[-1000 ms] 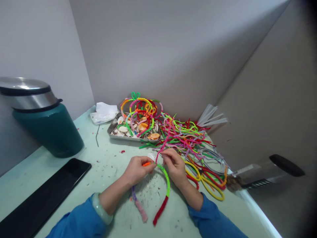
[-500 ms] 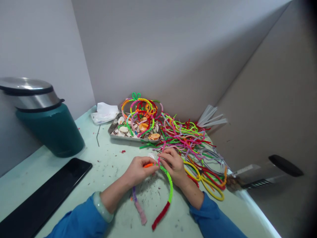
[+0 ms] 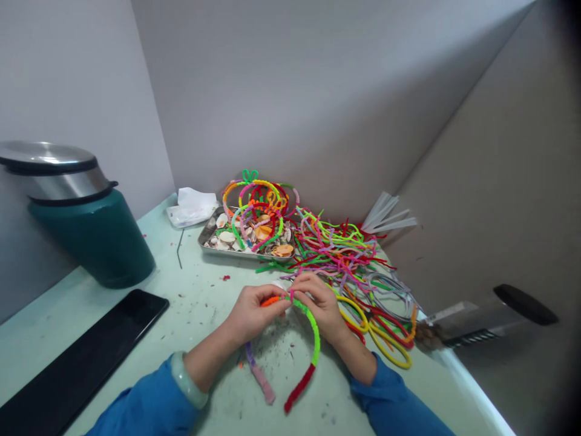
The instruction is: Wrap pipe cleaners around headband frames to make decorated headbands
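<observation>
My left hand [image 3: 249,313] and my right hand [image 3: 320,301] both pinch the top of a headband [image 3: 313,339] wrapped in fuzzy pipe cleaner, orange at the top, then green, then red on the right leg, with a purple and pink left leg. A short pink pipe cleaner end sticks out between my fingers at the top of the band. The headband's two legs hang toward me above the pale green table [image 3: 200,303]. A pale bangle sits on my left wrist.
A heap of loose coloured pipe cleaners [image 3: 349,257] lies behind my right hand. A metal tray [image 3: 206,239] with shells and finished headbands stands behind. A green bin [image 3: 86,236], a black keyboard [image 3: 77,357], crumpled tissue [image 3: 190,206] and a knife [image 3: 481,318] are around.
My right hand has moved closer to the left hand at the top of the band. The headband's legs swung slightly to the right.
</observation>
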